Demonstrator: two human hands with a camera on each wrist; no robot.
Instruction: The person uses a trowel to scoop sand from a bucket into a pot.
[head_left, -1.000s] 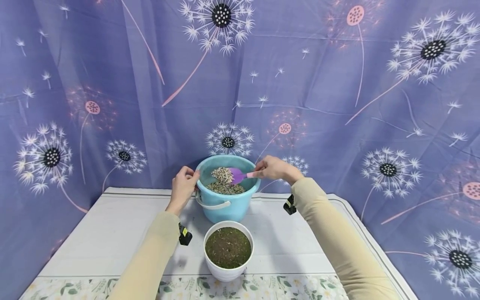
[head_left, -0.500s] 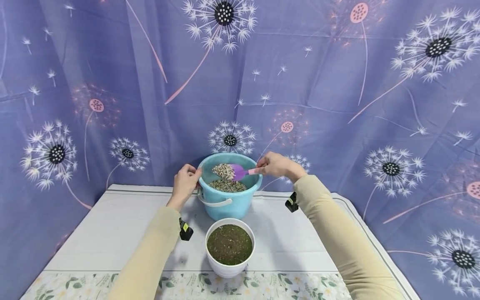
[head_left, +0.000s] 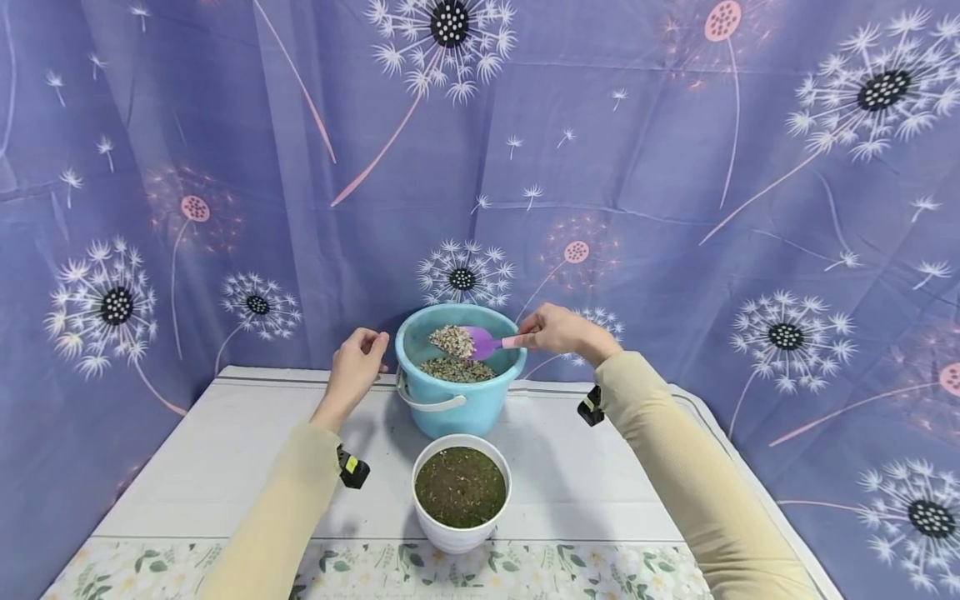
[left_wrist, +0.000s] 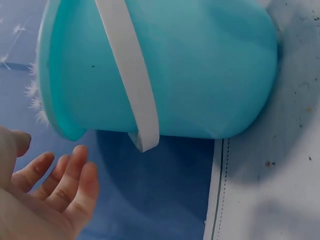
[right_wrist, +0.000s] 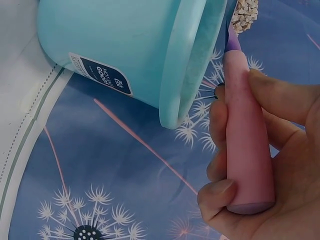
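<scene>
- The left arm (head_left: 270,512) stretches forward and inward, its sleeve ending just short of the bare wrist (head_left: 328,412).
- The left hand (head_left: 356,367) is relaxed, its fingers (left_wrist: 67,190) slightly bent and the thumb (left_wrist: 19,142) apart from them.
- The right arm (head_left: 693,471) also reaches forward and inward, sleeved.
- The right hand (head_left: 558,328) grips firmly, fingers (right_wrist: 216,195) curled round, thumb (right_wrist: 282,97) pressing from the opposite side.
- The hands are well apart.

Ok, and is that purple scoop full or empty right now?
Full: the scoop has pale grit heaped on its blade, seen over the bucket's open top.
</scene>
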